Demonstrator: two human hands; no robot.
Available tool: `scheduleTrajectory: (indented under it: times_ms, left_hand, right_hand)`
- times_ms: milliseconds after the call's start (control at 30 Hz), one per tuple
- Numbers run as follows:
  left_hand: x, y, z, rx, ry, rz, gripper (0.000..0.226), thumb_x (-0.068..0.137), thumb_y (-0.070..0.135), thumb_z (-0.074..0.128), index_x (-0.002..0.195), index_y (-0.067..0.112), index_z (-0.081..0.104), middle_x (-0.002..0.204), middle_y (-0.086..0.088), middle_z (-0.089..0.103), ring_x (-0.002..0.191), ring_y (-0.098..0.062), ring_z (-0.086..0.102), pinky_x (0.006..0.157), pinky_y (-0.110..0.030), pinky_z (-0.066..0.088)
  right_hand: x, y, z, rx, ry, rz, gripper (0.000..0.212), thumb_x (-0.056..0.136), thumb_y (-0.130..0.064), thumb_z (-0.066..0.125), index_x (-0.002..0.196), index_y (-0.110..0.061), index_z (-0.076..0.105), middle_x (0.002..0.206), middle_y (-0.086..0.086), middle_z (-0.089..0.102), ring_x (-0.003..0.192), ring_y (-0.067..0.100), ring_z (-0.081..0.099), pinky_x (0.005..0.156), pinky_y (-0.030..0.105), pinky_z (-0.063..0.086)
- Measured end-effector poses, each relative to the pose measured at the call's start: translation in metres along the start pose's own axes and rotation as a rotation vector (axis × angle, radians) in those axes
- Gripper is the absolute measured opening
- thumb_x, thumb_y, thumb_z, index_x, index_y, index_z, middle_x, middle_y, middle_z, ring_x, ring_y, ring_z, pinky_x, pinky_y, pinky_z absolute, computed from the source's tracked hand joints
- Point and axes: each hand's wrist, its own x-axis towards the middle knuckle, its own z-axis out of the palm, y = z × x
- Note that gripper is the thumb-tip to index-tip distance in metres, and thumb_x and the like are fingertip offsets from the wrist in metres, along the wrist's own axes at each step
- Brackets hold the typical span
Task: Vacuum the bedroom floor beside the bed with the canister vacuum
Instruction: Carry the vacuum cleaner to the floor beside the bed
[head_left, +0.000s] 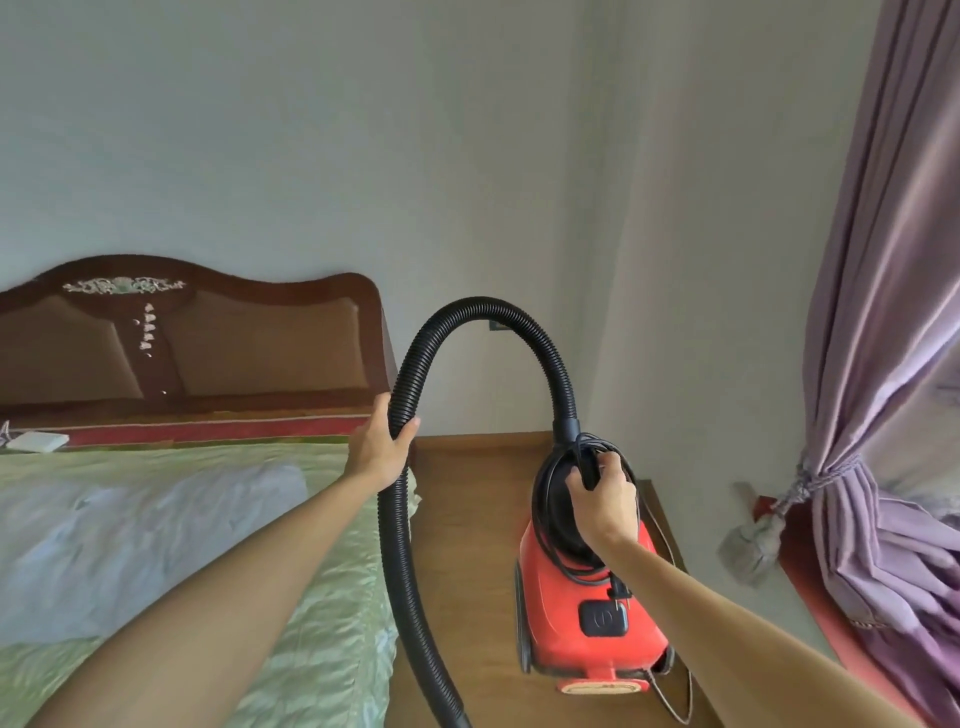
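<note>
Right of the bed (208, 519), a left hand (382, 441) is curling around the black hose (483, 306) while the right hand (602, 499) is gripping the red vacuum (587, 613) by its handle. With the cord (558, 551) lying coiled and unplugged, loose loops are likely risking a slip or snag.

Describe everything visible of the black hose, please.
The hose is black, ribbed, plastic-looking and bendy. From its collar on top of the red vacuum it rises, arches over, and drops beside the bed, leaving the picture at the bottom. The left hand grips it on the descending side; its far end is not visible.
</note>
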Motion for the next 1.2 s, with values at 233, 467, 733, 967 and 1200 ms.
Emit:
scheduleTrajectory:
  times_ms: [233,467,733,967,1200]
  left_hand:
    - [0.077,-0.027,0.079,0.052,-0.042,-0.104,0.037,0.100,0.039,0.052,0.133,0.024,0.041,0.090,-0.007,0.067,0.068,-0.028,0.064,0.062,-0.037,0.054]
    - [0.105,-0.072,0.167,0.101,-0.068,-0.172,0.039,0.101,0.038,0.050,0.134,0.020,0.041,0.088,-0.008,0.067,0.072,-0.033,0.066,0.060,-0.035,0.049]
    - [0.115,-0.151,0.256,0.163,-0.154,-0.227,0.048,0.100,0.046,0.048,0.142,0.027,0.034,0.091,-0.011,0.068,0.080,-0.037,0.065,0.071,-0.047,0.055]
    - [0.117,-0.204,0.333,0.163,-0.212,-0.205,0.052,0.101,0.044,0.048,0.145,0.024,0.032,0.101,-0.009,0.068,0.088,-0.036,0.065,0.074,-0.040,0.048]
    - [0.121,-0.251,0.409,0.125,-0.234,-0.130,0.051,0.101,0.042,0.048,0.145,0.023,0.032,0.102,-0.005,0.066,0.084,-0.032,0.064,0.073,-0.044,0.053]
  right_hand:
    - [0.080,0.050,0.059,-0.009,-0.080,0.094,0.024,0.095,-0.029,0.054,0.117,-0.021,0.049,0.099,0.009,0.065,0.083,0.029,0.063,0.078,0.039,0.055]
    - [0.117,0.121,0.108,-0.084,-0.146,0.168,0.025,0.097,-0.025,0.055,0.120,-0.016,0.048,0.081,-0.004,0.059,0.068,0.017,0.059,0.067,0.030,0.045]
    - [0.126,0.215,0.158,-0.131,-0.182,0.271,0.029,0.096,-0.025,0.057,0.121,-0.013,0.050,0.086,0.002,0.062,0.074,0.024,0.060,0.071,0.035,0.051]
    - [0.130,0.289,0.201,-0.128,-0.146,0.357,0.025,0.098,-0.026,0.055,0.117,-0.011,0.046,0.073,-0.005,0.054,0.061,0.003,0.050,0.060,0.030,0.037]
    - [0.136,0.362,0.243,-0.145,-0.094,0.390,0.019,0.099,-0.028,0.053,0.110,-0.019,0.041,0.069,-0.003,0.055,0.062,0.019,0.055,0.052,0.030,0.036]
